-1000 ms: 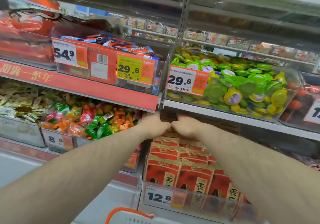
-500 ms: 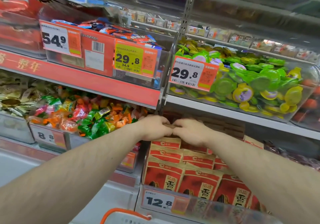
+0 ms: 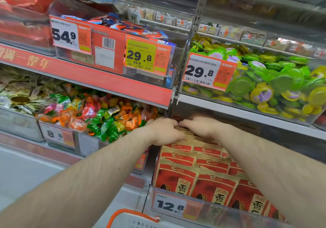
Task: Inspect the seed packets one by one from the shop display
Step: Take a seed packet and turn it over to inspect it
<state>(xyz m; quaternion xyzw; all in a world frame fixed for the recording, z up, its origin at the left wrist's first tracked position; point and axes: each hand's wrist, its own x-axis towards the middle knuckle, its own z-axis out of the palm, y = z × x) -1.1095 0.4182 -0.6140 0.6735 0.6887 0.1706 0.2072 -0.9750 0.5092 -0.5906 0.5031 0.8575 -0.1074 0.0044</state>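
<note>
Unmoved, both hands (image 3: 183,129) pinch papery packet tops (image 3: 185,134) — red, matte.

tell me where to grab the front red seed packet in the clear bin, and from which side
Pinch the tan crimped top edge of the front red seed packet, coming from above. It stands upright behind the clear bin wall, packed against its neighbours, so likely only the top is free.

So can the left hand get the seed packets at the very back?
Probably yes. The left hand already rests on the back seed packets beside the right hand, and nothing blocks it, though the shelf above sits close.
</note>
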